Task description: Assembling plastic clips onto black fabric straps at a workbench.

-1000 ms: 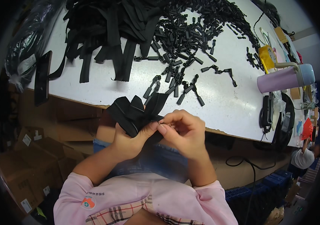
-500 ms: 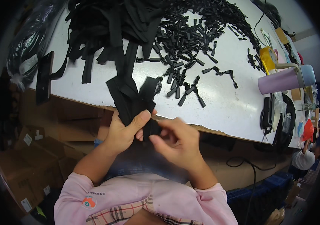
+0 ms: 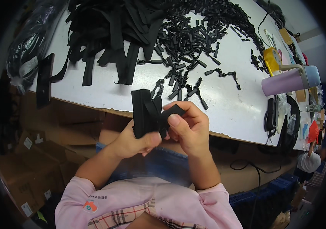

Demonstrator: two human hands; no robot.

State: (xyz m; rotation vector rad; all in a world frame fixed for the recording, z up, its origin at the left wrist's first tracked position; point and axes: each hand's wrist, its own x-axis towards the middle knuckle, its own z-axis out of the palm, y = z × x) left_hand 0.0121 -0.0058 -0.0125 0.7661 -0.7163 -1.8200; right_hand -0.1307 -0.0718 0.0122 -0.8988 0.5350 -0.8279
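In front of the table's near edge, my left hand (image 3: 138, 142) is closed round a bundle of black zipper tapes (image 3: 141, 110), its thumb across them. My right hand (image 3: 192, 131) pinches the bent end of a black tape (image 3: 173, 111) between thumb and fingers, right beside the left. Whether a slider sits between the hands is hidden by fingers and fabric. Just beyond them, black zipper sliders with long pull tabs (image 3: 176, 87) lie scattered on the white table (image 3: 224, 107). A heap of black zipper tapes (image 3: 113, 26) hangs toward me at the back left.
A dark flat phone-like slab (image 3: 45, 82) and a clear plastic bag (image 3: 27, 57) are at the left edge. To the right lie a lilac bottle (image 3: 285, 82) and a yellow roll (image 3: 271, 59). Cardboard boxes (image 3: 37, 171) stand below left; another person (image 3: 310, 162) is far right.
The held tapes came away from the heap and now stand upright in my left hand. My right hand rose and now grips a tape end, bending it rightward.
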